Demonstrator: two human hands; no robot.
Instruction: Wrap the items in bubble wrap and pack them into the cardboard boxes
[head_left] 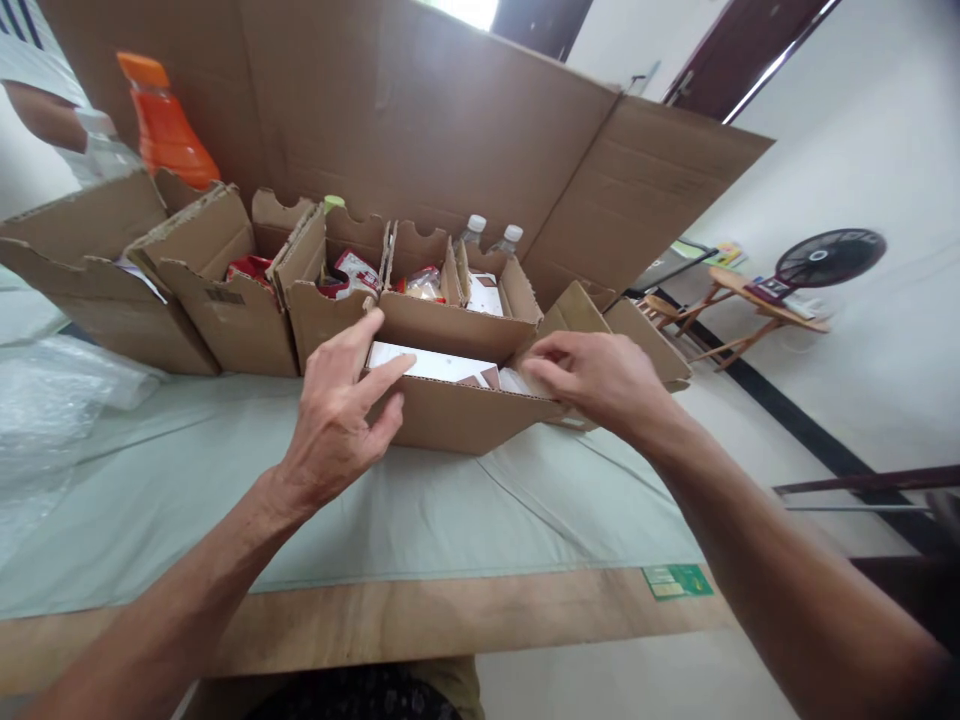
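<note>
A small open cardboard box (457,415) stands on the table right in front of me, with white packets (431,362) lying inside. My left hand (341,415) rests on the box's left end, fingers spread along its rim and front wall. My right hand (592,375) is at the box's right end, fingers curled together over the edge near a white packet; whether it pinches anything is hidden.
A row of open cardboard boxes (225,300) with snack packs stands behind. A tall cardboard sheet (420,120) rises at the back. An orange bottle (161,125), clear bottles (472,232), plastic wrap (52,400) at left. A fan (829,257) and wooden stand sit at right.
</note>
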